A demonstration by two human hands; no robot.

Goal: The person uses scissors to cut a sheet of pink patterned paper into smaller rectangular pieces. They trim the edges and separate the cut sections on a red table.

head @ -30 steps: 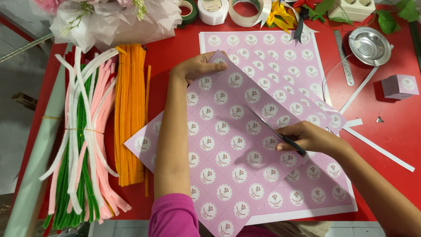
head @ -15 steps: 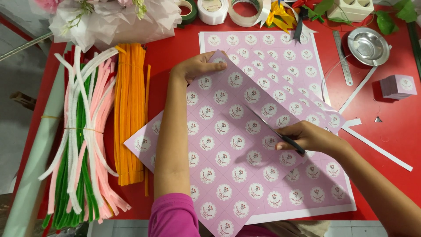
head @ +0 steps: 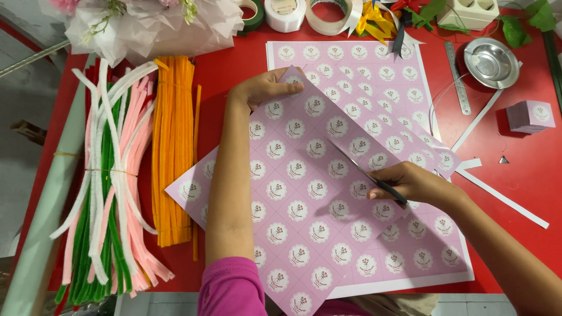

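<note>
Pink sheet, printed with rows of round white labels, lies skewed on a second such sheet that sits square on the red table. The left hand presses flat on the skewed sheet's far corner, fingers spread narrow and holding nothing, only pinning the paper down. The right hand is closed round the handles of the scissors, whose thin blades point up and left across the sheet towards the left hand; whether the blades are parted I cannot tell. So the sheet lies under both hands, its top corner beneath the left fingertips and its right edge beneath the right knuckles, with the blade tip well apart from the left fingers. As I judge it, the risk is a wandering cut: the sheet is pinned at one corner only, so it could swivel and the blades would slice through a label instead of between rows. The blades might also catch the lower sheet, since the two overlap there. To the left lie pipe cleaners, orange, pink, white and green; a metal dish and a ruler sit far right.
</note>
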